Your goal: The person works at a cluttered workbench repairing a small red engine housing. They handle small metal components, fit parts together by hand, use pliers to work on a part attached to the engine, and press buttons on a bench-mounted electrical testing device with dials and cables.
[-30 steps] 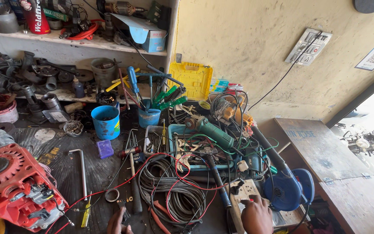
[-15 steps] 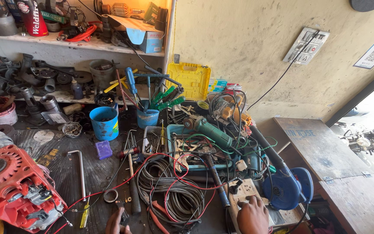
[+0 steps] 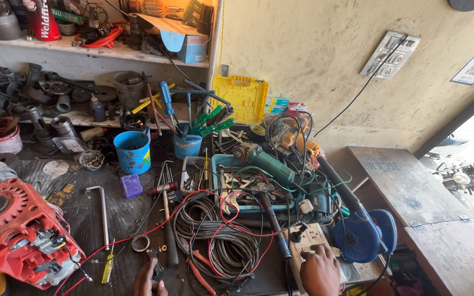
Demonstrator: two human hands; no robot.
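At bench front, low in the head view: right hand (image 3: 319,269), fingers together and bent, knuckles up, pressed on a pale socket board (image 3: 309,245) that lies flat at the near right edge; whether anything is pinched beneath cannot be told. A black plug (image 3: 297,232) sits in the board's far end, just beyond the fingertips. Left hand (image 3: 148,279), half cut by the frame edge, fingers closed on a small dark metal part (image 3: 156,268), kind not clear. Between the hands: a dark cable coil (image 3: 220,241) crossed by a red wire (image 3: 165,222); red-handled pliers (image 3: 198,274) touching the coil's near side. Just right of the board: blue blower (image 3: 360,235), its black nozzle running up toward the wall. Beyond the board: teal tray (image 3: 223,161) heaped with tools, a green grinder (image 3: 267,161) on top. Further back: blue bucket (image 3: 133,151), blue cup (image 3: 186,145) of screwdrivers, yellow case (image 3: 242,98) against the wall. Far left: red motor housing (image 3: 12,235); bent steel bar (image 3: 102,211) and yellow screwdriver (image 3: 108,268) nearer the left hand. Handling note, by judgement: the board is light and rests among loose cords, so a flat, steady palm would keep it from sliding; fingers should stay off the socket holes and away from the seated plug; the red wire crossing the coil could snag either wrist, so movement is best kept short and low.
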